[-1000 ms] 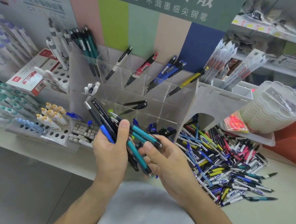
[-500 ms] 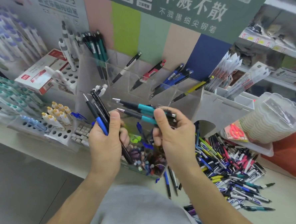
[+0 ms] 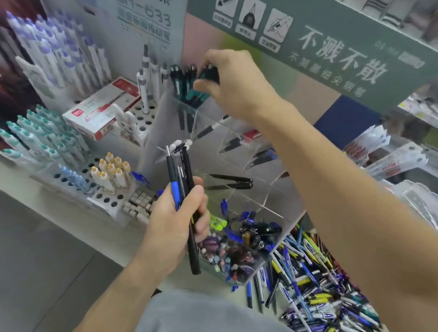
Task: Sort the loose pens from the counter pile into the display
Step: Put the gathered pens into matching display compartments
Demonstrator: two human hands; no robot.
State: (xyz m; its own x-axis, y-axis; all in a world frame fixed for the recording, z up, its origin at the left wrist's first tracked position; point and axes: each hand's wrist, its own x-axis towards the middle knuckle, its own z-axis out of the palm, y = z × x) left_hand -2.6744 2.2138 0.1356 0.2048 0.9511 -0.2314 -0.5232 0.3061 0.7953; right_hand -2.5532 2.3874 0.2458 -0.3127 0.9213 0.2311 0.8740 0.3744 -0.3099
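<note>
Teal pens (image 3: 205,84) are gripped by the right hand (image 3: 233,84) at the display (image 3: 214,145)'s top-left compartment, while dark pens (image 3: 183,189) are held by the left hand (image 3: 178,222).

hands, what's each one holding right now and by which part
The left hand grips a bundle of dark pens around their middle. The right hand pinches the teal pens by their top ends, over the display.
</note>
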